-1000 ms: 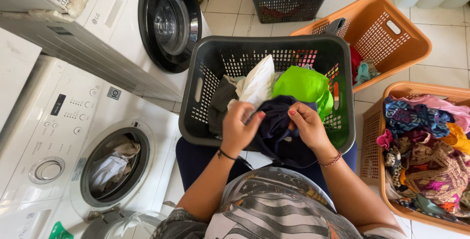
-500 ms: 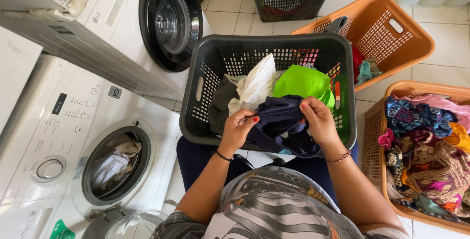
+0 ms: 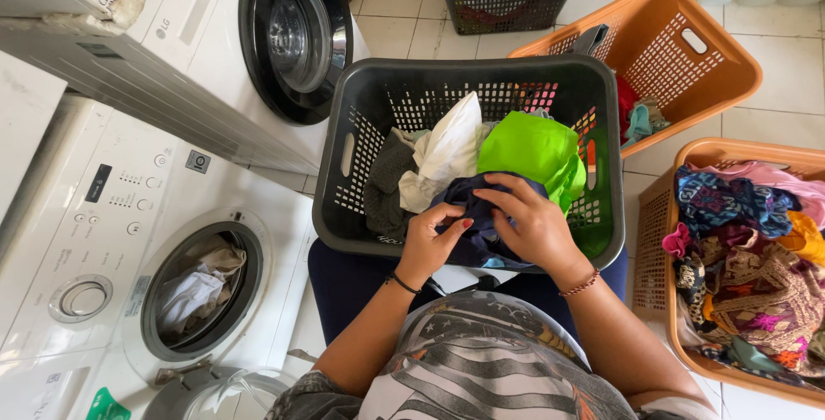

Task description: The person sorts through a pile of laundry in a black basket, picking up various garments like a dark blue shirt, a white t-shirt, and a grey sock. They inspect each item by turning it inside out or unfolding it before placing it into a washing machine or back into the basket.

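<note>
- Hands meet over the near edge of the dark grey basket (image 3: 344,158), forearms angled in from below.
- Left hand (image 3: 427,244) has its fingers curled tight into the navy garment (image 3: 481,214).
- Right hand (image 3: 533,226) lies on top of the same cloth, fingers bent and gripping it.
- Garment sits bunched at the basket's near side, below a green cloth (image 3: 528,149); its shape is hard to make out, partly hidden by both hands.
</note>
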